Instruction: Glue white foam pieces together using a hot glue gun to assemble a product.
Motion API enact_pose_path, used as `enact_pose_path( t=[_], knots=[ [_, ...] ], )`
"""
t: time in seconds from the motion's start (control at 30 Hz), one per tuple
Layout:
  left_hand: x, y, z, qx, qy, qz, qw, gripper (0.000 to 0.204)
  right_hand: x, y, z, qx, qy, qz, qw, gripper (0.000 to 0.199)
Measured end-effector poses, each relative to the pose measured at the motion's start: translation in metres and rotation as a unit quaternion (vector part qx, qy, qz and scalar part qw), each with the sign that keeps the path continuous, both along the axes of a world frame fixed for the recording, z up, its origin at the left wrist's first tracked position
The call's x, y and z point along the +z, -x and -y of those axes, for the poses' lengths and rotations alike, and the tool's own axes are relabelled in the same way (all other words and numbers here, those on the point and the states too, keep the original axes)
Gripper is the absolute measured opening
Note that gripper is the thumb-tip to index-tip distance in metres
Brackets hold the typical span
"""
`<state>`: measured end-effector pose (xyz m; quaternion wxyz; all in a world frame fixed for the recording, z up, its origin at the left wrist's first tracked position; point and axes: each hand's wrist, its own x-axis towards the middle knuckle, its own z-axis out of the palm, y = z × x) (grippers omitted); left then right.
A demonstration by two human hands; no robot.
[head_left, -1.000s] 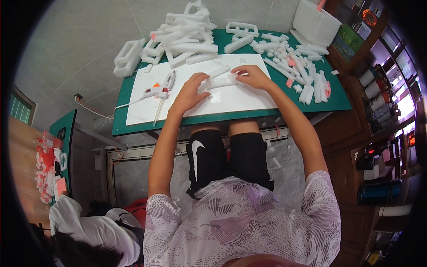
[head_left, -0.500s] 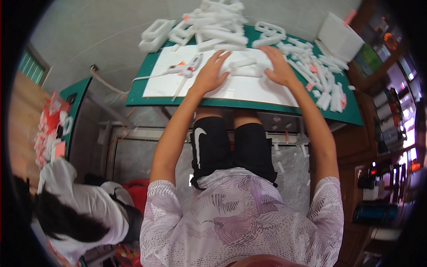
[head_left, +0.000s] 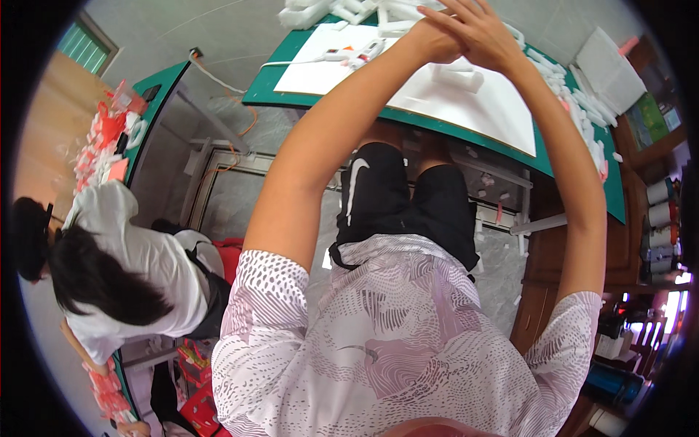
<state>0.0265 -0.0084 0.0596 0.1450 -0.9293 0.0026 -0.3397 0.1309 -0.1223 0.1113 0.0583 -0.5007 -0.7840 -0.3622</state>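
My right hand reaches over the far side of the table with its fingers stretched out and spread, and I see nothing held in it. Under and beside it is my left hand; the right hand covers its fingers, so their pose is hidden. The two hands overlap above a white board. On the board, just below the hands, lies a white foam piece. A white glue gun with an orange part rests on the board left of my hands, its cord trailing off to the left.
The board lies on a green table. White foam frames are heaped at its back, and foam strips with pink bits lie along the right. A white foam box stands beyond. At left, another person sits by a second green table.
My hands have come together from either side of the foam piece and now overlap, raised farther away. The view has shifted, so the table sits higher and more to the right.
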Motion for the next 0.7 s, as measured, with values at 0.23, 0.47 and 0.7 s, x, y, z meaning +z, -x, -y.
enact_pose_path(
  t=[0.23,0.47,0.7],
  knots=[
    [0.009,-0.015,-0.009,-0.02,-0.072,-0.055,0.996,0.033,0.005,0.003,0.001,0.077,-0.042,-0.002,0.996,0.059],
    [0.023,-0.057,0.002,-0.049,-0.151,-0.019,0.987,0.029,0.017,-0.021,0.025,0.043,-0.088,0.01,0.995,0.052],
    [0.044,-0.068,-0.015,-0.138,-0.254,0.039,0.956,0.022,0.034,-0.028,0.025,0.016,-0.139,0.067,0.988,0.059]
  ],
)
